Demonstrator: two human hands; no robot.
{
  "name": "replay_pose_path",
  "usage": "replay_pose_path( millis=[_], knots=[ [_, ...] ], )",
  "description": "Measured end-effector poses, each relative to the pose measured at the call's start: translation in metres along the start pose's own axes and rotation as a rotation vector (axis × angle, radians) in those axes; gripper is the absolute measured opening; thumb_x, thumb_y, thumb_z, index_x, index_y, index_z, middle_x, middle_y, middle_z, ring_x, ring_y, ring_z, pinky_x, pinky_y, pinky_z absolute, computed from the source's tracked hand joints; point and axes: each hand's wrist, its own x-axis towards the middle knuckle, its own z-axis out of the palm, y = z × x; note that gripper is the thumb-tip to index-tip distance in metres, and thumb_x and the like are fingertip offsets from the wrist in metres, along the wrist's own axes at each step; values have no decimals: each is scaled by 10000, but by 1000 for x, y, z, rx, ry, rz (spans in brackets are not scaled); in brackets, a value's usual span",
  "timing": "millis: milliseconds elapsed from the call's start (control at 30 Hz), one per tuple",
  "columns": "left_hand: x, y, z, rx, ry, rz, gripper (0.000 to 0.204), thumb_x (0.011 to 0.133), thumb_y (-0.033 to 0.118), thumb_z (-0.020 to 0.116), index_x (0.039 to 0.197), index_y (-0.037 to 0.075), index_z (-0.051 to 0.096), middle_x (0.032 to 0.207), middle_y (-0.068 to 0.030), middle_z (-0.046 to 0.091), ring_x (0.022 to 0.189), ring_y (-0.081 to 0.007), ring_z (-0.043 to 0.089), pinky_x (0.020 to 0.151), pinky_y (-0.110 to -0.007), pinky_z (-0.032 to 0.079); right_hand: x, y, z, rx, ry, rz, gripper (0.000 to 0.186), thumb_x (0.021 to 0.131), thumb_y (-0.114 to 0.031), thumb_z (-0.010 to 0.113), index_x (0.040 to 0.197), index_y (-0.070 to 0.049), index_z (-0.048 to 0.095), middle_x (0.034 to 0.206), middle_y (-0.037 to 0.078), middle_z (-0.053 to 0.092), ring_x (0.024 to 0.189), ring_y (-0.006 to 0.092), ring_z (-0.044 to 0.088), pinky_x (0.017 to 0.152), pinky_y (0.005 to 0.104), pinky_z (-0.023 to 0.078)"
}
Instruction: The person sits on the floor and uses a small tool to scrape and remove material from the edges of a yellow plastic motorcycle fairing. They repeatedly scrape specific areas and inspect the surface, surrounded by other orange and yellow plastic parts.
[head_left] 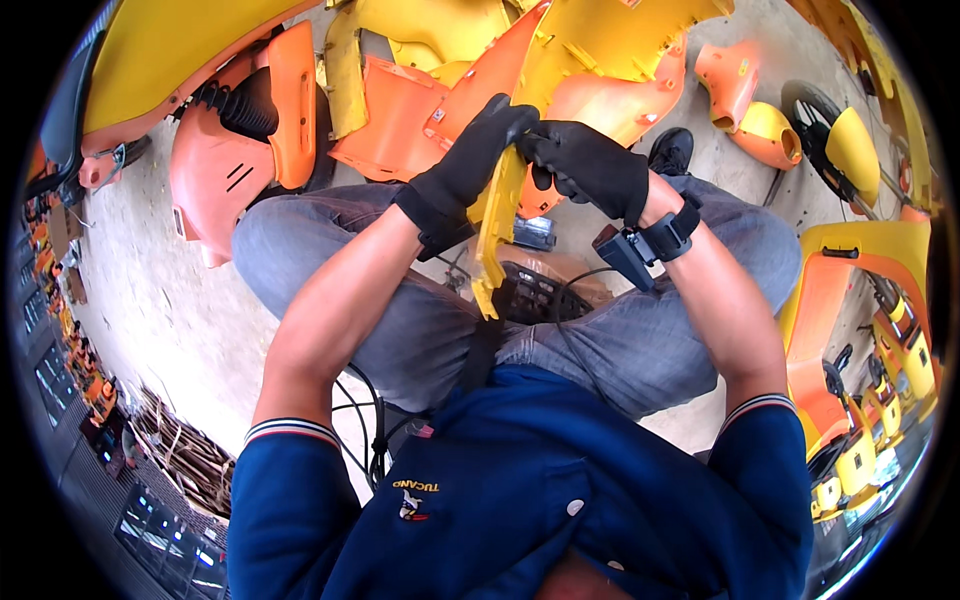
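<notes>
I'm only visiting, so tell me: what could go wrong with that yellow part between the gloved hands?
The left hand holds the yellow part, with the right hand close by. If the grip slipped, the part might drop toward the person's lap. It could also scrape the orange panel lying just beyond. And the black cables looping beside the lap might snag a moving forearm or the part.

Molded yellow plastic panel [494, 235]; visible part a long narrow strip, ridged along its edge, lower tip notched. Tilted, raised above the lap between the knees. Left hand [468, 162] clasps upper stretch, right hand [592, 170] meets it; full upper outline unclear.
</notes>
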Motion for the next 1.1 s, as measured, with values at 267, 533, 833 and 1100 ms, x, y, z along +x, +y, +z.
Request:
replay_pose_path(
  millis=[267,533,833,1100],
  knots=[
    [4,27,4,-127,1,-187,301,964,419,576,1051,131,595,880,1,579,788,-85,561,710,-259,457,-12,-3,-30,207,204,-37,410,957,-507,541,942,-103,611,706,-52,498,558,28,399,497,190,339],
    [-2,48,37,-375,33,-199,508,1011,577,375,1050,118,588,811,18,575,693,-83,530,613,-213,445,11,20,-15,426,94,58,569,914,-663,511,874,-114,659,745,-16,537,558,54,375,491,211,348],
    [-13,63,17,-496,-133,-256,602,976,623,409,1277,118,534,988,-33,634,845,-155,628,708,-282,541,27,17,-22,789,21,-157,396,959,-458,598,857,-75,595,630,-33,435,489,58,319,453,213,276],
    [-13,24,-23,-445,-109,-56,537,998,425,477,1381,50,444,1288,-166,582,1077,-286,635,961,-419,511,22,1,-21,793,64,-184,429,951,-488,590,846,-74,629,620,-36,440,510,61,370,464,212,305]
  ],
)
